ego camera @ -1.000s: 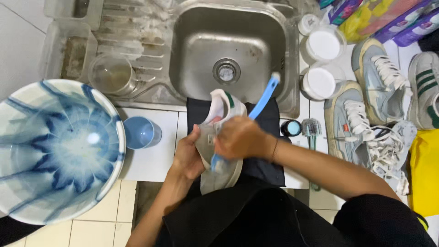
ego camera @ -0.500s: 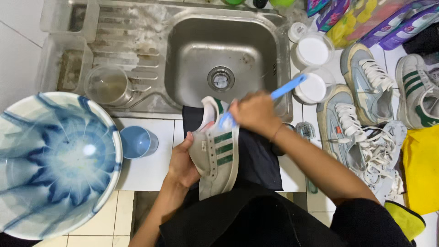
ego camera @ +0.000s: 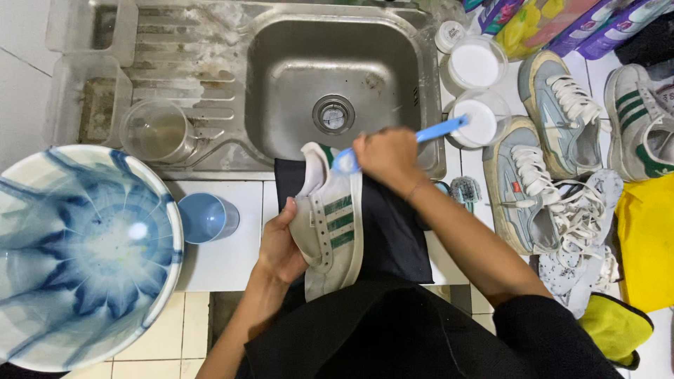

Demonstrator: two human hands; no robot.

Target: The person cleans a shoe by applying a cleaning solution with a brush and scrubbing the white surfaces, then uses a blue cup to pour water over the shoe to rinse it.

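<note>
Steel first, and largest: a sink (ego camera: 316, 63) with its ribbed draining board, set at the far edge of the white-tiled desk (ego camera: 225, 260), basin bare down to the drain. Next in bulk, at the left, a wide bowl (ego camera: 84, 253) swirled blue and white, overhanging the desk's front edge. Then a dark cloth (ego camera: 393, 238) spread from the sink's lip toward the body, and lying on it the white shoe with green stripes (ego camera: 333, 224), toe toward the sink, tilted onto its side so that the striped flank faces up. Off to the right, well apart from the work, several more sneakers (ego camera: 526, 189) with loose white laces, beside a yellow cloth (ego camera: 646, 238). Left hand (ego camera: 277, 245) cupped against the shoe's near side, grip half closed round the sole edge, thumb up on the upper. Right hand (ego camera: 382, 158) closed tight round a blue brush (ego camera: 439, 130), handle pointing off to the right, head down at the shoe's toe end and partly hidden by the knuckles. Smaller things round about: a clear measuring jug (ego camera: 158, 132) on the draining board, a blue cup (ego camera: 207, 217) just beside the bowl, two round white tubs (ego camera: 476, 63) right of the sink. Scrubbing of the toe, by the look of it. For a further stroke, judged from here: firm bracing from the left grip to keep the shoe from sliding on the cloth, and short passes with the bristles kept flat on the upper.
</note>
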